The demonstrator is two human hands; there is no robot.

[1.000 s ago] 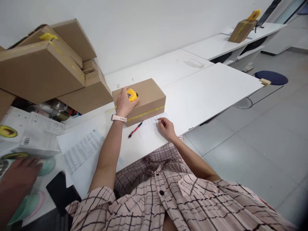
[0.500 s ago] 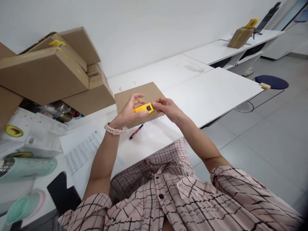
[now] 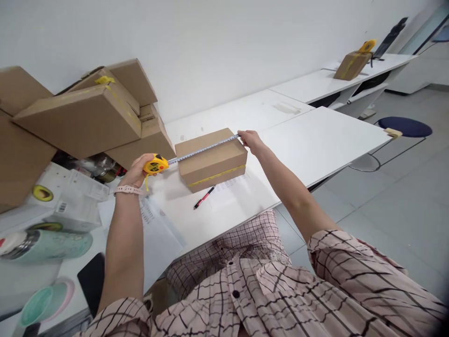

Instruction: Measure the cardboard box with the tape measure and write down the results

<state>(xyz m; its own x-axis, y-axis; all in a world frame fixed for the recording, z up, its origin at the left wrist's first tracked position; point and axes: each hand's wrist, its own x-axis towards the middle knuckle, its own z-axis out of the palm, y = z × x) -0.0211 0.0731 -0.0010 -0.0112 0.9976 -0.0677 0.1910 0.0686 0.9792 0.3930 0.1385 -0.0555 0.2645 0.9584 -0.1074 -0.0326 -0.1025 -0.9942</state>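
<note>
My left hand [image 3: 137,169] is closed round the yellow case of a tape measure [image 3: 156,164], left of a cardboard box [image 3: 213,161]. A small yellow strap dangles under the case. The metal blade is drawn out across the top of the box, along its long side. At the box's far right end my right hand [image 3: 249,139] pinches the end of the blade between thumb and fingers. Yellow tape runs along the front face of the box. In front of it a red and black pen [image 3: 204,197] lies on printed paper.
Stacked cardboard boxes [image 3: 84,117] lean at the left. Below them are a white avocado-print box [image 3: 75,196], a mint bottle [image 3: 59,245] and a mint cup [image 3: 37,304]. A blue stool [image 3: 405,127] stands right of the white table [image 3: 301,140].
My hands have moved apart: the left went left with the tape measure case, the right drew the blade's end rightwards. The blade now spans the box top.
</note>
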